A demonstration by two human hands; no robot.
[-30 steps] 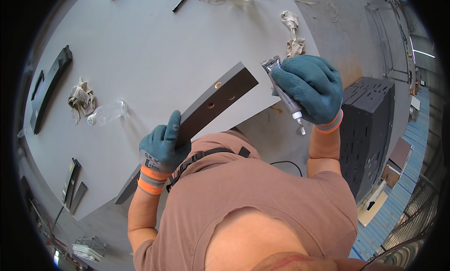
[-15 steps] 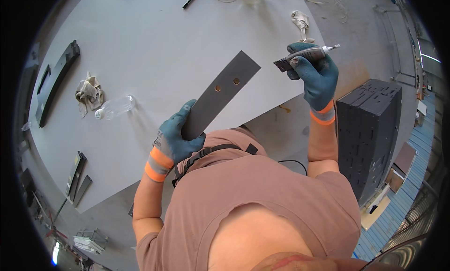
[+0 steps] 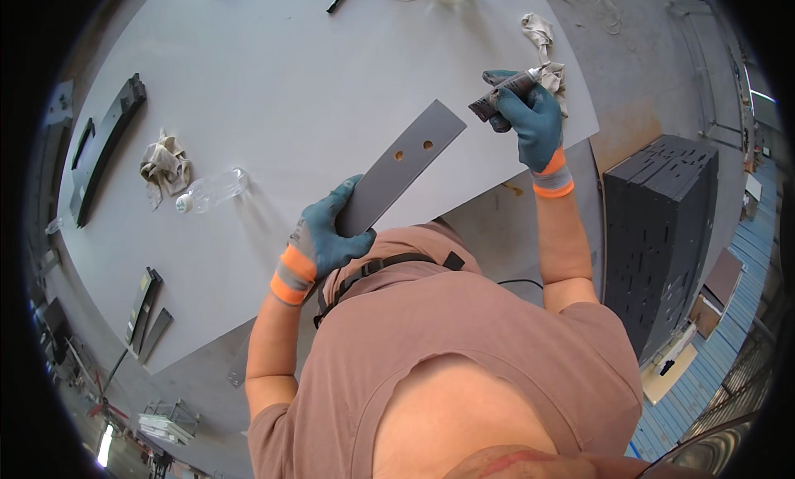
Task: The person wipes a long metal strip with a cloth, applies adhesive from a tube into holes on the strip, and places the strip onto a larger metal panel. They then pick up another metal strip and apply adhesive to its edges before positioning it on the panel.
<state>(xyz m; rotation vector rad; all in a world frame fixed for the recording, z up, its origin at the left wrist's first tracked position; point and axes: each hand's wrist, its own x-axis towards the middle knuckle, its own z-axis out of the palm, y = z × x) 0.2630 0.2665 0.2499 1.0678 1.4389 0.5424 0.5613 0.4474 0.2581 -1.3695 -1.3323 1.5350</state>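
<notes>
My right hand point(image 3: 534, 123) has swung the squeezed tube point(image 3: 503, 96) out toward the worktop's point(image 3: 273, 90) right edge, fingers wrapped round it. My left hand point(image 3: 327, 239) keeps gripping the grey strip point(image 3: 397, 168) at its near end, over the front edge.

Flat dark-grey strip point(image 3: 396, 178) looked matt, smooth; grey tabletop point(image 3: 273, 90) matt; crumpled beige cloth rag point(image 3: 164, 166); clear glossy plastic bottle point(image 3: 211, 189).

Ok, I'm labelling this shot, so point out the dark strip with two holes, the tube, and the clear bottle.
strip point(image 3: 396, 175): head view, flat face just below the two holes.
tube point(image 3: 502, 93): head view, its body, in the right hand.
bottle point(image 3: 214, 189): head view, middle of its clear side, lying on the table.
</notes>
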